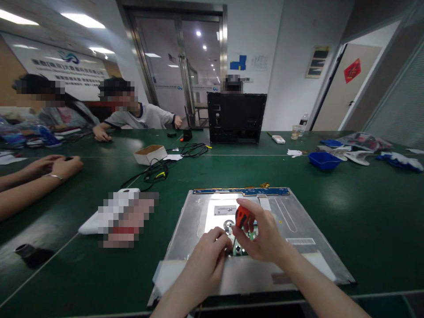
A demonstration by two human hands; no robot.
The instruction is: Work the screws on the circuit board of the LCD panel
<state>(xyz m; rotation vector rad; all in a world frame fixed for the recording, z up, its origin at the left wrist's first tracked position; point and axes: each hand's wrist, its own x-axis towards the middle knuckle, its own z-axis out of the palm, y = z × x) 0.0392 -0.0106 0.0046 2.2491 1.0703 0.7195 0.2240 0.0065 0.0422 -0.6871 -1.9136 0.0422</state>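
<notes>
1. By the grip of the right hand (261, 230), an orange-and-black screwdriver (242, 216) is held, its handle pinched between thumb and fingers, its shaft pointed down.
2. The fingers of the left hand (209, 248) are bunched beside the shaft's lower end; whether anything is pinched there cannot be told.
3. Beneath the fingertips, a green circuit board (239, 250) is partly covered by both hands. It is set on a metal panel (251, 274), which is laid flat on the green tabletop (334, 207).
4. Work at the board is judged to be under way. The board is seated on the panel, and a blue strip (274, 191) is fitted along the far edge. Whether a screw is being driven in or taken out, and how many are left, cannot be told.
5. Counted near the hands: one screwdriver, one green board, one panel, one blue strip.
6. Farther out, one open box (154, 157), one blue tray (323, 165) and one upright black frame (236, 117) are seen.
7. Around the tabletop, three people (145, 115) are counted, plus one other pair of hands (68, 168) at left.
</notes>
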